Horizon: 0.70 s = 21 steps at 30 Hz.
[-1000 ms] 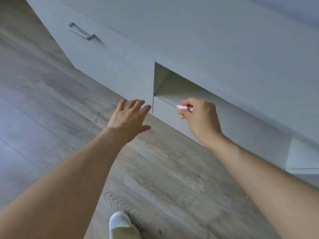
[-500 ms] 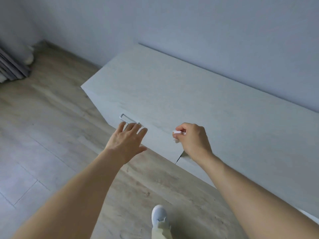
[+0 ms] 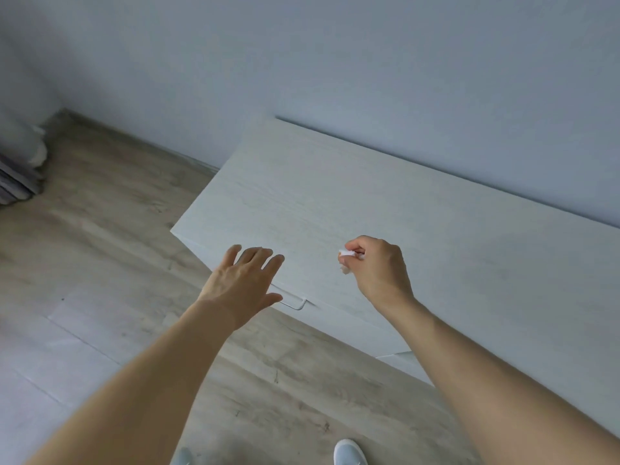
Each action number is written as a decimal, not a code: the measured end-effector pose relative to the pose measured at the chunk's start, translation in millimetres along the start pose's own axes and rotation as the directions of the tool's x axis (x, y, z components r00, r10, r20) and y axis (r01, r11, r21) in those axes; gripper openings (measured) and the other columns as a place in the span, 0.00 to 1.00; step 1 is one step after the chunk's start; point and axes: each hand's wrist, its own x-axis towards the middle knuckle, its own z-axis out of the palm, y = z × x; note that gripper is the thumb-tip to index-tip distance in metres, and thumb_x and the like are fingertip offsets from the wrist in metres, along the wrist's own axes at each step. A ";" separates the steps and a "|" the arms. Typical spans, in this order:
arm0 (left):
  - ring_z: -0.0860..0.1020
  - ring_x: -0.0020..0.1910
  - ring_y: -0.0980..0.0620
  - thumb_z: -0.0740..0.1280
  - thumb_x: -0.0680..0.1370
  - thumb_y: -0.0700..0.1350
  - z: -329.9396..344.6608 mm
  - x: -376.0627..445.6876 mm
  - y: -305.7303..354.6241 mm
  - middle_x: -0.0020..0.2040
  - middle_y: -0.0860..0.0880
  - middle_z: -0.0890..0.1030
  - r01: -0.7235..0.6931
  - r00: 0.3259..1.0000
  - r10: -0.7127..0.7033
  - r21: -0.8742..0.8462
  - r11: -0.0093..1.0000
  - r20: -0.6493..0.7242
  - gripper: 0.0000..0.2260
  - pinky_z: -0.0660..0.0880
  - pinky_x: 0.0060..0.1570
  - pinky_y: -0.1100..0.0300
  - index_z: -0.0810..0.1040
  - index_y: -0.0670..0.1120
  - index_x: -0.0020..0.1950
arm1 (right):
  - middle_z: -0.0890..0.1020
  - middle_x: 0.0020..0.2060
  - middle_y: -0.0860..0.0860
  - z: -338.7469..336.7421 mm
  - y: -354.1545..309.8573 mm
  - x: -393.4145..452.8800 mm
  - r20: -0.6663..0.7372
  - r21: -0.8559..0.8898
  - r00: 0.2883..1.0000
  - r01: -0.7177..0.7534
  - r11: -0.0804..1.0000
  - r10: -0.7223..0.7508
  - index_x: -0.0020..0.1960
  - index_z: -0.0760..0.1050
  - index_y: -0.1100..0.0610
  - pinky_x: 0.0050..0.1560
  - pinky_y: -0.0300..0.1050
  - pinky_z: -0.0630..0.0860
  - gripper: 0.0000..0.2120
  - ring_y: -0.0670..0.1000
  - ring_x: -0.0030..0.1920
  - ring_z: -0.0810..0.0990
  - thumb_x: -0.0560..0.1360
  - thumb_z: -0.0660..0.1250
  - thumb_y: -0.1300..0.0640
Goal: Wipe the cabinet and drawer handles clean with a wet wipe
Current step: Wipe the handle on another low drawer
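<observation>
Right hand (image 3: 380,270) pinches a balled wipe (image 3: 347,254), held above the cabinet (image 3: 335,203) top. Left hand (image 3: 243,280) flat, fingers straight, holding nothing, over the handle (image 3: 295,305) on the front edge. Judgement: bring wipe down to the bar, wrap it, rub full length including the ends. No writing legible.

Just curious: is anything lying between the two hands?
Nothing loose: the head view shows only bare cabinet top between the left hand and right hand, which pinches the wipe.
</observation>
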 end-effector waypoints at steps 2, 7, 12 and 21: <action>0.54 0.75 0.52 0.54 0.81 0.61 11.5 2.6 -18.3 0.76 0.50 0.55 -0.048 0.999 0.048 0.018 0.999 -0.005 0.30 0.47 0.73 0.52 0.49 0.50 0.77 | 0.83 0.37 0.49 18.7 -6.8 -0.5 -0.037 0.027 0.999 -0.032 0.999 0.033 0.47 0.78 0.57 0.34 0.37 0.68 0.03 0.42 0.33 0.80 0.75 0.66 0.60; 0.53 0.75 0.49 0.55 0.81 0.60 58.8 5.8 -60.7 0.76 0.48 0.55 -0.129 0.991 0.127 0.082 0.988 0.036 0.31 0.46 0.73 0.50 0.48 0.47 0.77 | 0.83 0.39 0.49 85.0 -14.6 -15.8 -0.173 0.126 0.968 -0.161 0.979 0.182 0.47 0.79 0.56 0.35 0.34 0.69 0.02 0.34 0.30 0.78 0.75 0.67 0.60; 0.49 0.76 0.47 0.55 0.82 0.58 111.0 -3.1 -73.4 0.77 0.45 0.49 -0.217 0.975 0.222 0.109 0.970 -0.030 0.33 0.45 0.73 0.48 0.43 0.45 0.77 | 0.81 0.37 0.47 139.9 -14.0 -37.2 -0.260 0.143 0.933 -0.219 0.965 0.250 0.47 0.80 0.58 0.33 0.30 0.67 0.04 0.34 0.32 0.77 0.73 0.68 0.61; 0.26 0.70 0.48 0.56 0.76 0.67 232.4 59.6 -68.9 0.70 0.46 0.22 -0.031 0.867 0.037 0.019 0.999 -0.496 0.47 0.24 0.64 0.45 0.22 0.46 0.70 | 0.82 0.37 0.43 206.2 65.2 -41.8 -0.579 0.299 0.803 0.047 0.953 0.143 0.46 0.81 0.56 0.38 0.26 0.71 0.03 0.36 0.40 0.81 0.73 0.70 0.61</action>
